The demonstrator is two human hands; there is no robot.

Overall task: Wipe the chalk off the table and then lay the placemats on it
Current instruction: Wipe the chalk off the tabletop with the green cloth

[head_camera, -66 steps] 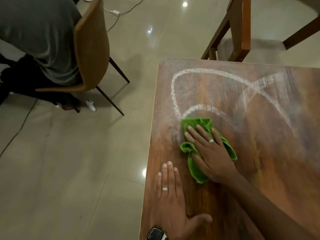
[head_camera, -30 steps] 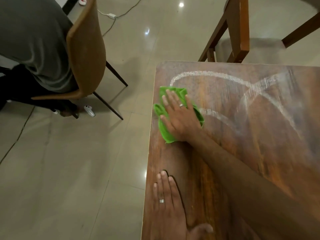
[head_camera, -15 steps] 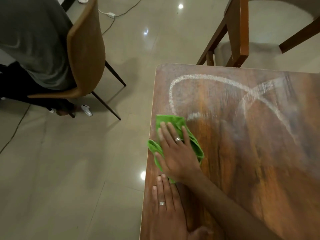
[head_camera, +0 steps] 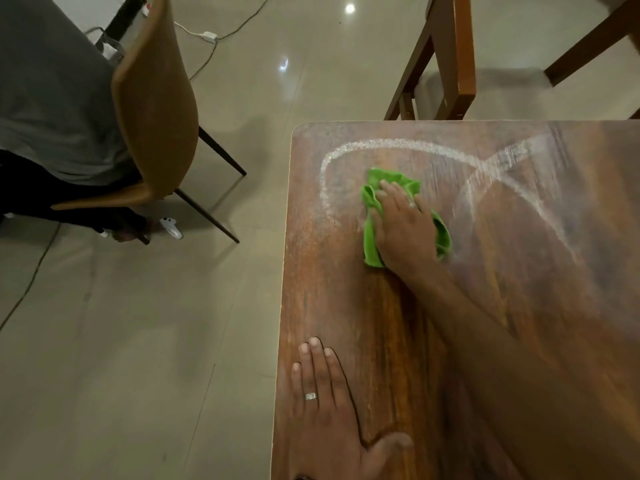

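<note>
A dark wooden table fills the lower right. White chalk lines curve across its far part, with a smeared crossing to the right. My right hand presses flat on a crumpled green cloth just inside the chalk loop. Near the table's left edge, my left hand lies flat on the wood with fingers straight and a ring on one finger. No placemats are in view.
A person in a grey shirt sits on a tan chair at the left, over a tiled floor with cables. A wooden chair stands just beyond the table's far edge.
My right hand slid the cloth from the table's left edge forward and right into the chalk loop. The short inner chalk stroke near the cloth is gone. My left hand stayed put.
</note>
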